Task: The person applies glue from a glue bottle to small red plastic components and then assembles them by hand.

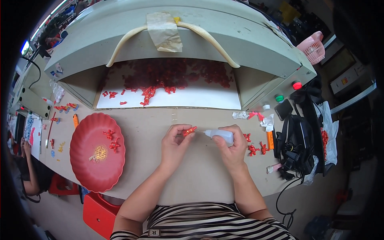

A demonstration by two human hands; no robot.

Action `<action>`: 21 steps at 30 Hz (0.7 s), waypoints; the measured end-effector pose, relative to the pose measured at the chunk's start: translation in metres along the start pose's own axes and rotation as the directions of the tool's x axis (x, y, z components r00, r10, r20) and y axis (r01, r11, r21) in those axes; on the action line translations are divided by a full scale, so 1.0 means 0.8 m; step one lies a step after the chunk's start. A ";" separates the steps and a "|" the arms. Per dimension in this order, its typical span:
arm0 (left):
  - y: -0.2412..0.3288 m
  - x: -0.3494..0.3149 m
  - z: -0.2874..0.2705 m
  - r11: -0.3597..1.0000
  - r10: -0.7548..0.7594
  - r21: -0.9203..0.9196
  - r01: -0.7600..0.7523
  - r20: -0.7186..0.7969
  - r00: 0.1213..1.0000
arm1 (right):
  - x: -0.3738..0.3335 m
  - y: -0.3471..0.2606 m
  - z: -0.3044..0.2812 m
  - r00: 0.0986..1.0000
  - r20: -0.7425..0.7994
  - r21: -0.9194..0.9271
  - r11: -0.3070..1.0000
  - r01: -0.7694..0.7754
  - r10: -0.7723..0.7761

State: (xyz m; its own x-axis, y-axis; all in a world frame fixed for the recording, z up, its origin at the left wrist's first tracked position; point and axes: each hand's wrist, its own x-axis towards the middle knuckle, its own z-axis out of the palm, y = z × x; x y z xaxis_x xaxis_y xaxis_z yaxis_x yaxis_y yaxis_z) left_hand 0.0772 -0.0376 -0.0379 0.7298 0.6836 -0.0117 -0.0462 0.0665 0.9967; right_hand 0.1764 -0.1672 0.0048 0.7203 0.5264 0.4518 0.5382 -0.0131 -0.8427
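Observation:
Between the thumb and fingers of my left hand is a small glossy red figurine part with some gold on it. My right hand is wrapped round a translucent white squeeze bottle with a thin nozzle. The bottle lies sideways in the air, its tip pointing left, close to the red part; whether the two touch I cannot tell. On the table just right of my right hand are several red figurines. The palm sides of both hands are partly hidden.
At left stands a scalloped red tray holding red figurines. Ahead, a grey cabinet shelters a heap of red pieces on a white sheet. A black bag and orange-handled cutter lie at right. A person's arm shows far left.

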 end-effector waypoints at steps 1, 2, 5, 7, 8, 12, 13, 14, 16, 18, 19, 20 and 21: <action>0.001 0.000 0.000 1.000 -0.005 0.004 0.005 0.006 1.000 | 0.000 -0.001 0.001 1.000 0.016 -0.023 1.000 0.006 -0.005; 0.002 0.000 0.000 1.000 0.008 0.007 -0.008 -0.006 1.000 | 0.000 0.000 0.002 0.999 0.033 -0.046 0.999 0.012 -0.011; 0.001 0.000 0.000 1.000 0.015 0.001 -0.015 -0.020 1.000 | 0.000 0.006 0.005 0.998 0.032 -0.069 0.996 0.048 -0.046; 0.001 0.000 0.000 1.000 0.010 -0.009 -0.010 -0.026 1.000 | 0.000 0.005 0.004 0.999 0.027 -0.075 0.996 0.048 -0.046; 0.001 0.000 0.000 1.000 0.002 -0.003 -0.003 -0.018 1.000 | 0.000 0.004 0.004 0.999 0.021 -0.080 0.995 0.050 -0.049; 0.004 -0.001 -0.002 0.999 -0.020 0.034 0.020 -0.010 1.000 | -0.001 0.005 0.006 0.999 0.019 -0.068 0.997 0.043 -0.042; 0.004 -0.001 -0.001 0.999 -0.019 0.034 0.020 -0.009 1.000 | -0.002 0.006 0.007 0.999 0.020 -0.075 0.996 0.052 -0.051; 0.004 -0.001 -0.001 1.000 -0.013 0.020 0.014 -0.009 1.000 | -0.002 0.007 0.007 0.998 0.020 -0.083 0.995 0.062 -0.060; 0.003 -0.002 -0.001 1.000 -0.007 0.006 0.007 -0.008 1.000 | -0.002 0.007 0.007 0.998 0.021 -0.086 0.994 0.064 -0.063; 0.001 -0.002 -0.001 1.000 0.013 0.004 -0.013 -0.008 1.000 | -0.002 0.007 0.007 0.998 0.022 -0.088 0.994 0.067 -0.065; 0.003 -0.002 0.000 1.000 0.014 0.005 -0.014 -0.007 1.000 | -0.002 0.006 0.007 0.997 0.024 -0.091 0.993 0.072 -0.070; 0.005 -0.002 0.001 1.000 0.011 0.007 -0.011 -0.006 1.000 | -0.002 0.006 0.007 0.997 0.026 -0.093 0.993 0.077 -0.075; 0.005 -0.002 0.001 1.000 0.008 0.009 -0.008 -0.006 1.000 | -0.002 0.007 0.007 0.997 0.025 -0.094 0.993 0.077 -0.075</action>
State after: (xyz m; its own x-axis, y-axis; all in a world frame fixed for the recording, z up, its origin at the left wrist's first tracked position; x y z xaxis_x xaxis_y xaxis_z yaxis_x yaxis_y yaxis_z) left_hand 0.0766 -0.0389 -0.0335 0.7256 0.6881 -0.0043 -0.0460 0.0547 0.9974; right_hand 0.1759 -0.1636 -0.0018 0.6667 0.5470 0.5063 0.6307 -0.0520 -0.7743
